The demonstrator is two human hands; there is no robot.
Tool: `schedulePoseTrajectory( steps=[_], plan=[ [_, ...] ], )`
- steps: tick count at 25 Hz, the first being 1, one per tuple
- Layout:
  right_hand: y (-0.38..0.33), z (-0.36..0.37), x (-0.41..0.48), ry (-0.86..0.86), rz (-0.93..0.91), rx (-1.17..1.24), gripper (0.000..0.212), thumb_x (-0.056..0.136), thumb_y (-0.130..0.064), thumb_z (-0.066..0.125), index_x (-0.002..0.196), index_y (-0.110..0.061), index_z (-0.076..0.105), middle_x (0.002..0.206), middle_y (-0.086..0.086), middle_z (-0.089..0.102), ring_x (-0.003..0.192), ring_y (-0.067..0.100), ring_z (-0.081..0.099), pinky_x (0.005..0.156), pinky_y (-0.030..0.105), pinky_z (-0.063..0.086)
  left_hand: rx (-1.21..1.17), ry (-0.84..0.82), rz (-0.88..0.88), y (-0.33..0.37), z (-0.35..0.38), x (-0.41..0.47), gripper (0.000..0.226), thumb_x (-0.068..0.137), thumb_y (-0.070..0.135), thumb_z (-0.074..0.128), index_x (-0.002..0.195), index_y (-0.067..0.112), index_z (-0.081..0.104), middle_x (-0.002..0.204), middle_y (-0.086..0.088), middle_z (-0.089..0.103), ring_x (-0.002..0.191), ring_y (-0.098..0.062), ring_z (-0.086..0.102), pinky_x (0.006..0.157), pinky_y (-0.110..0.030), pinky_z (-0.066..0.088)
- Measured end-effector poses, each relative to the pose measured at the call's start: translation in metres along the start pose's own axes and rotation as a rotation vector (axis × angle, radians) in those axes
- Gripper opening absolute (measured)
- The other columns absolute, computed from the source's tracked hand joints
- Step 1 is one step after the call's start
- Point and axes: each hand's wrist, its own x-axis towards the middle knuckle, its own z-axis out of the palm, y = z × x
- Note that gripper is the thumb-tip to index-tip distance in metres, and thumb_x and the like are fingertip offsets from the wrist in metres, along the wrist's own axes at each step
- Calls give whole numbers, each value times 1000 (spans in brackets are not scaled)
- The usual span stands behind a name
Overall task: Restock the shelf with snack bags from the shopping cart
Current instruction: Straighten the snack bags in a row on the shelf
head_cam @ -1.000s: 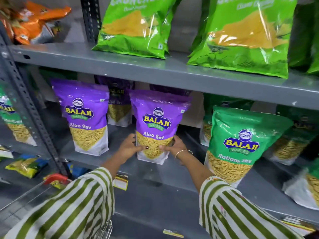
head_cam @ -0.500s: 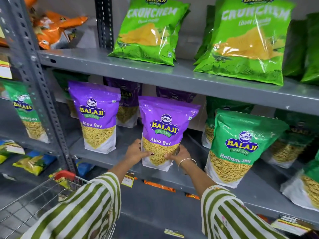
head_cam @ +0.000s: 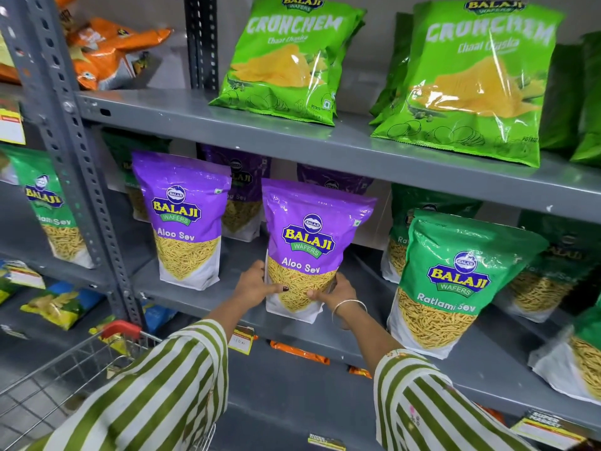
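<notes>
Mid-frame, middle shelf (head_cam: 195, 297) | purple Aloo Sev bag (head_cam: 309, 249) stood upright at shelf edge | we had left hand (head_cam: 257, 286) and right hand (head_cam: 338, 289) closed on its lower sides | shopping cart (head_cam: 74, 362) lower left | green Ratlami Sev bag (head_cam: 455, 281) just right.

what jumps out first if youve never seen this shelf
A purple Aloo Sev pouch stands mid-shelf, gripped low on both sides by the left hand and right hand. Above sit two bright green Crunchem chip bags; a green Ratlami Sev pouch stands right.
</notes>
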Motion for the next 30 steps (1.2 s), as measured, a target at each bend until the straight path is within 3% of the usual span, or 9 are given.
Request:
schedulePoseTrajectory(
  steps=[10, 14, 17, 20, 22, 24, 26, 28, 30],
  plan=[
    [0, 1, 2, 3, 2, 9, 71, 63, -10, 81, 123, -5, 45, 127, 13, 58, 118, 32, 54, 99, 43, 46, 26, -22, -23, 9, 0, -7, 44, 69, 16, 77, 94, 11, 42, 121, -20, 62, 112, -32, 58, 93, -41, 48],
    [5, -11, 1, -56, 49, -150, 82, 66, -23, 80, 132, -5, 36, 139, 13, 47, 126, 32, 47, 105, 44, 42, 214, -83, -166, 13, -6, -9, 64, 69, 24, 77, 117, 2, 42, 131, -19, 52, 118, -33, 53, 91, -43, 48],
    [17, -43, -5, -78, 137, -342, 78, 68, -26, 78, 132, -3, 39, 138, 16, 47, 125, 30, 47, 105, 41, 41, 552, -324, -499, 32, -10, -9, 60, 77, 30, 69, 120, -4, 43, 136, -20, 45, 109, -38, 57, 77, -44, 54],
    [29, -94, -28, -189, 288, -328, 55, 74, -24, 73, 120, -3, 53, 112, 12, 56, 103, 24, 53, 87, 35, 48, 634, -719, -746, 68, 19, -17, 42, 88, 38, 50, 83, -4, 51, 139, -22, 46, 125, -36, 50, 106, -44, 42],
    [37, -133, -44, -239, 393, -343, 48, 79, -22, 68, 119, 1, 54, 88, 10, 57, 80, 20, 55, 70, 26, 50, 604, -819, -622, 94, 58, -25, 40, 88, 38, 51, 76, 0, 50, 119, -23, 59, 120, -36, 53, 106, -47, 41],
    [47, -174, -55, -249, 500, -486, 43, 85, -23, 60, 120, 2, 53, 74, 4, 56, 65, 13, 55, 56, 18, 48, 449, -733, -316, 109, 107, -32, 39, 82, 34, 62, 96, -2, 53, 97, -13, 57, 101, -30, 59, 97, -46, 49],
    [60, -211, -59, -131, 585, -549, 46, 82, -28, 63, 118, -1, 53, 92, 10, 65, 84, 18, 63, 68, 23, 53, 284, -589, -77, 112, 151, -36, 72, 68, 34, 75, 125, 4, 43, 115, -10, 53, 108, -26, 53, 92, -41, 51],
    [76, -241, -57, 103, 490, -423, 71, 72, -25, 74, 130, -1, 41, 132, 17, 53, 121, 29, 52, 94, 36, 48, 140, -501, 17, 104, 187, -30, 98, 43, 42, 81, 127, 10, 41, 131, -12, 54, 119, -27, 52, 101, -43, 46],
    [81, -254, -53, 219, 260, -248, 89, 67, -12, 79, 138, 1, 28, 145, 17, 37, 132, 31, 39, 105, 42, 39, 76, -434, 60, 85, 217, -18, 104, 30, 46, 84, 121, 16, 44, 128, -10, 58, 117, -26, 55, 102, -47, 45]
  ],
)
